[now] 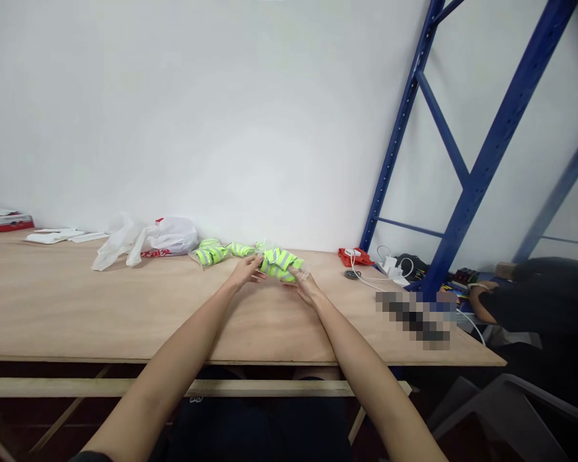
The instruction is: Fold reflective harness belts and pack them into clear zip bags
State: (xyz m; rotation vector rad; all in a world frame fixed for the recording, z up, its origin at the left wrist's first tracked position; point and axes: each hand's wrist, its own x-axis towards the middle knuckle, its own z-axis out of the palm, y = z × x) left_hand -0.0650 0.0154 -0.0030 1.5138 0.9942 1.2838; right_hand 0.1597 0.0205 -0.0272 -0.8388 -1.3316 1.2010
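Between my two hands is a folded neon-yellow reflective vest (282,262) with silver stripes, in a clear plastic bag. My left hand (245,271) grips its left end, with the fingers curled at the edge. At the right end, my right hand (307,285) holds the loose clear plastic. The bundle is just above or on the wooden table (149,314); I cannot tell which. Behind and to the left lie a second bagged yellow bundle (210,252) and a smaller yellow one (241,249), near the wall.
A white plastic bag (176,236) with red print and white sheets (52,236) lie left. On the right are a red pouch (361,258), a coiled black cable (351,274), white chargers (392,266) and a blue rack post (472,186). A person in dark clothing (549,301) sits far right.
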